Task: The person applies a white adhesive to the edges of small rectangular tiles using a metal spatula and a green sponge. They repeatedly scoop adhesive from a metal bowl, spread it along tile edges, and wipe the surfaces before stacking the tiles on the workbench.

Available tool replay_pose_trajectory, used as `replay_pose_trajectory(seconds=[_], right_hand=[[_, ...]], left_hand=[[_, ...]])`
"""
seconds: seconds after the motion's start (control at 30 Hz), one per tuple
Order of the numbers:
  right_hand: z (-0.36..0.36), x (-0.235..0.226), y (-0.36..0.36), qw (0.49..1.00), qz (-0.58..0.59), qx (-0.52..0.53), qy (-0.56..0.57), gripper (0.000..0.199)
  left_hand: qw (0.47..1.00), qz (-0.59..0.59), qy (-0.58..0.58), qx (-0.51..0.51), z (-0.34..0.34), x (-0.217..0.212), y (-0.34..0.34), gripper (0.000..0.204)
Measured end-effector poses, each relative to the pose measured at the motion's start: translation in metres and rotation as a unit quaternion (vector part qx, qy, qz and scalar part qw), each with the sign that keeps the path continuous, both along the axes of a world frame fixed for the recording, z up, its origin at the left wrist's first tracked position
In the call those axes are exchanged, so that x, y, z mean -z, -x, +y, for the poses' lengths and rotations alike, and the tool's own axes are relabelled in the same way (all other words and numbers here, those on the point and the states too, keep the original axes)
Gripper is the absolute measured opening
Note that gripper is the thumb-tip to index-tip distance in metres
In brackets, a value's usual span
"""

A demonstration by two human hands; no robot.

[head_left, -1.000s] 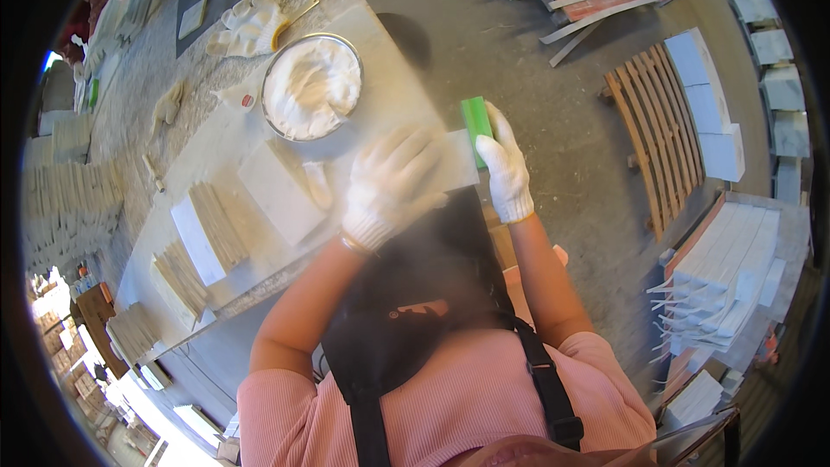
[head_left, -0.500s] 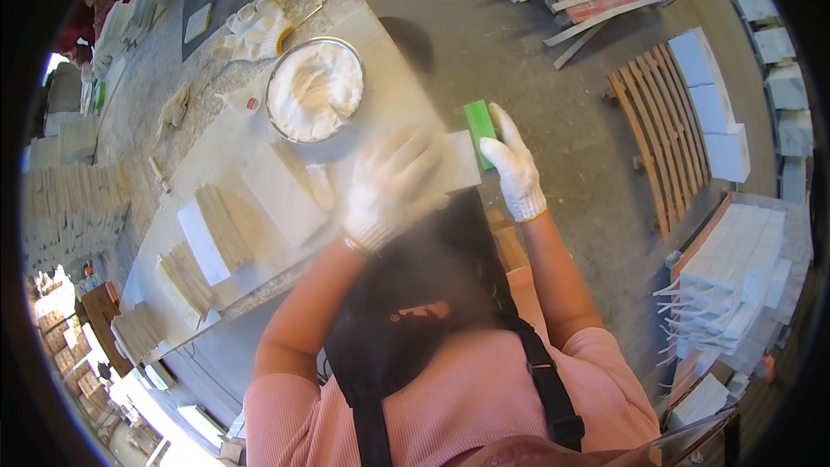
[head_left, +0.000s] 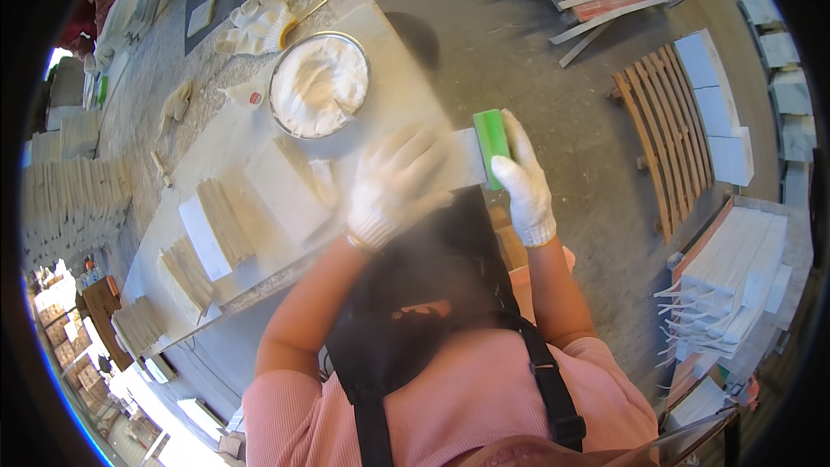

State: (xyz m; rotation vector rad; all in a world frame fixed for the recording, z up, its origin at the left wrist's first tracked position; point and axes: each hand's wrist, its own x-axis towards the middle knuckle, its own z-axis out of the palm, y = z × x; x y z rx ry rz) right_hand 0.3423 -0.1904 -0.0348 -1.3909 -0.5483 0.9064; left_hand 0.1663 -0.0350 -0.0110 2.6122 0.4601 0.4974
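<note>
Closely around green block (head_left: 489, 140), right hand (head_left: 526, 194).

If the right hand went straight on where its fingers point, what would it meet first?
The way looks free as far as the picture shows: beyond the right hand and the green block it grips, the line runs over floor, though depth is unclear.

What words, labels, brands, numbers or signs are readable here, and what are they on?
No words or numbers are readable.
Black apron: a blurred pinkish logo, illegible.
White item beside the bowl: a red mark, too small to read.
Green block in the right hand: no visible lettering.
</note>
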Motion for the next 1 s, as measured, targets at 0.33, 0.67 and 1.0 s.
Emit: replay_pose_trajectory(seconds=[0.33,0.67,1.0], right_hand=[[0.013,0.01,-0.01,0.999,0.04,0.012,0.026,0.072],[0.002,0.02,-0.026,0.996,0.05,0.017,0.067,0.077],[-0.012,-0.003,-0.031,0.994,0.08,-0.061,0.038,0.085]], left_hand=[[1.0,0.006,-0.018,-0.007,-0.002,0.001,0.003,0.071],[0.987,0.037,-0.097,0.119,0.02,-0.016,-0.009,0.057],[0.995,0.089,0.018,-0.037,0.013,-0.012,0.004,0.067]])
